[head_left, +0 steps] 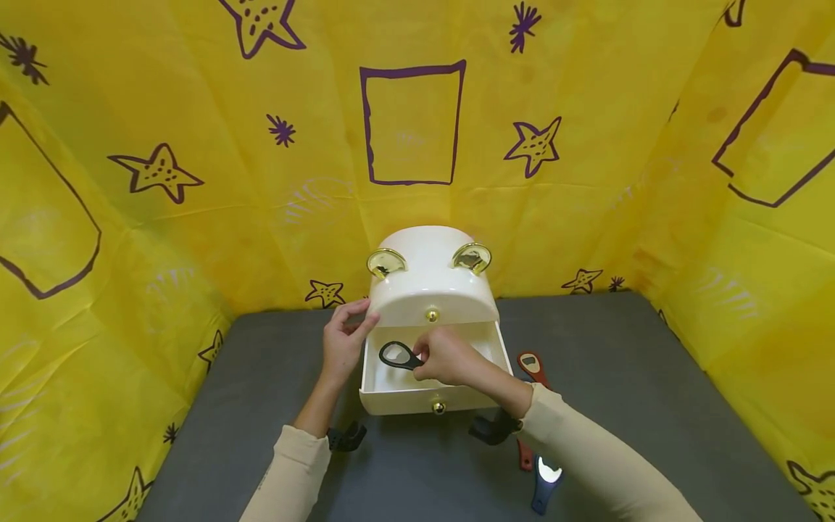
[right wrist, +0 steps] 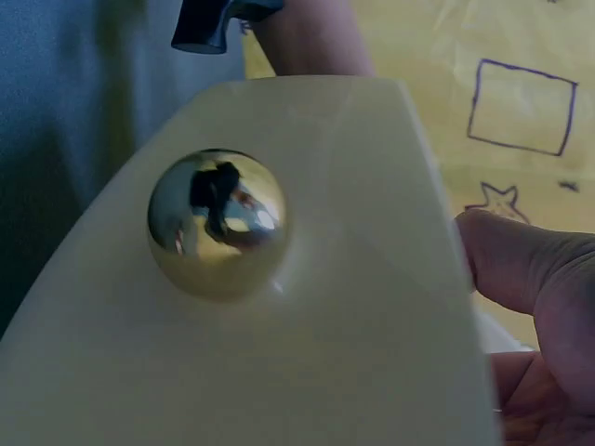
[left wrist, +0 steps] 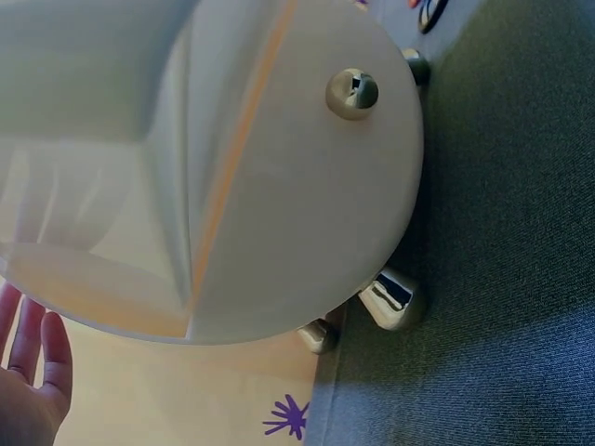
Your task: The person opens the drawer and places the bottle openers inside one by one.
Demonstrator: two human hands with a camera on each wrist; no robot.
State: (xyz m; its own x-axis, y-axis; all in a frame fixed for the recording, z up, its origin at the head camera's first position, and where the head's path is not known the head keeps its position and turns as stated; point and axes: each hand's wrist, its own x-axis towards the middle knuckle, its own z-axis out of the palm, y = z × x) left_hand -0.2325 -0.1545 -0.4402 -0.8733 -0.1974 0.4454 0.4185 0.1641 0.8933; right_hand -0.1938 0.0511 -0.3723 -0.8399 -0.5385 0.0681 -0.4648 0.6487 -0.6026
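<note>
A white chest with two gold ears stands at the table's back, its lower drawer pulled out. Over that drawer, my right hand pinches the handle of a black bottle opener, whose looped head points left. My left hand is at the chest's left side, its fingertips against or very near the wall; contact is unclear. The left wrist view shows the left fingers fairly straight beside the white shell. In the right wrist view, the drawer front hides much of the right hand and the opener.
To the right of the drawer lies a red bottle opener, partly hidden by my right forearm. A blue bottle opener lies nearer the front. Gold knobs stick out from the drawers. Yellow patterned cloth walls the grey table.
</note>
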